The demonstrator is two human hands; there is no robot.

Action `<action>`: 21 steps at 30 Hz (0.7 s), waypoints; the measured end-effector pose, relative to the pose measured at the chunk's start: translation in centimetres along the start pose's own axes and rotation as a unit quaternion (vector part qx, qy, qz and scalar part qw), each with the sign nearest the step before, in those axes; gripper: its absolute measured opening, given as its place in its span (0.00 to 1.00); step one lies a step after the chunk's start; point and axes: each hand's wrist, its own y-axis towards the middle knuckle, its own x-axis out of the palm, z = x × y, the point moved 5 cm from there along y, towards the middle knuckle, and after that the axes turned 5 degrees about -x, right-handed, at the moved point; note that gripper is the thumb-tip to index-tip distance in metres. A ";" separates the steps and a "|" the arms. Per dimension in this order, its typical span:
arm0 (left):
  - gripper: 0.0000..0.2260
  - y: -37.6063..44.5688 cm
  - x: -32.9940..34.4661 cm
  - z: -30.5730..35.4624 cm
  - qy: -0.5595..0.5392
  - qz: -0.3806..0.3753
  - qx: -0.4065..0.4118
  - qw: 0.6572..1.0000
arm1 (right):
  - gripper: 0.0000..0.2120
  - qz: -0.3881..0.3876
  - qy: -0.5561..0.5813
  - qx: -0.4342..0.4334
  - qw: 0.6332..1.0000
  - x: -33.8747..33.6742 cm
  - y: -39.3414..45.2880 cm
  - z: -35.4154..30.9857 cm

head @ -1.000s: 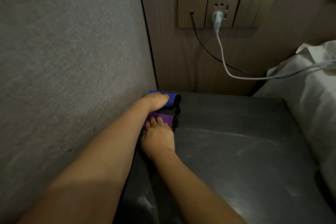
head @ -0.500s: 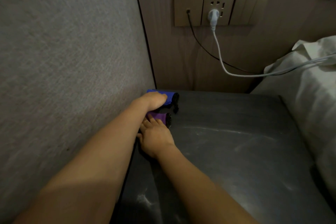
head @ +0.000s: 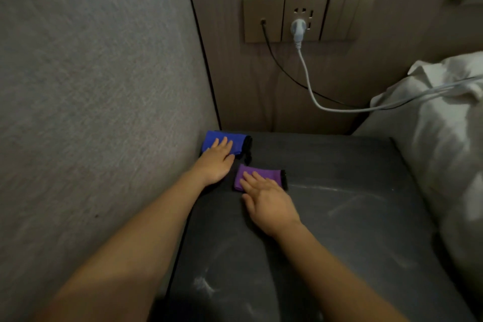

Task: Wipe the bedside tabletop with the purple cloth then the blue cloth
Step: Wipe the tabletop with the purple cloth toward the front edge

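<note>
Both arms outstretched over dark table (head: 339, 217), left hand (head: 215, 162) flat, fingers straight, on blue cloth (head: 222, 141) in far-left corner, right hand (head: 270, 204) flat on purple cloth (head: 258, 176) just beside.

Purple cloth (head: 257, 176): folded into a small rectangle, black trim on its right edge, flat on the dark tabletop (head: 352, 217) toward the rear left. Blue cloth (head: 224, 140): folded likewise, black edge at right, in the rear-left corner against the wall. The two lie near each other, not touching. Tabletop shows pale dusty streaks.
</note>
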 end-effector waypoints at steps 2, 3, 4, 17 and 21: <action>0.24 -1.0 0.5 -0.4 -0.012 0.064 0.018 0.998 | 0.22 0.001 -0.010 0.028 1.000 -1.1 -1.5 2.4; 0.24 -1.8 0.9 -0.6 -0.026 0.098 0.024 0.995 | 0.21 0.001 -0.015 0.043 0.999 -1.7 -2.2 3.7; 0.23 -2.6 1.3 -0.8 -0.043 0.128 0.027 0.990 | 0.21 0.002 -0.021 0.058 0.998 -2.4 -3.0 5.1; 0.18 -4.2 2.6 -1.8 -0.116 0.184 0.027 0.976 | 0.19 0.088 -0.057 0.263 0.959 -8.2 -10.9 18.5; 0.19 -4.2 2.7 -1.8 -0.116 0.186 0.028 0.975 | 0.18 0.134 -0.055 0.305 0.941 -8.0 -11.4 18.9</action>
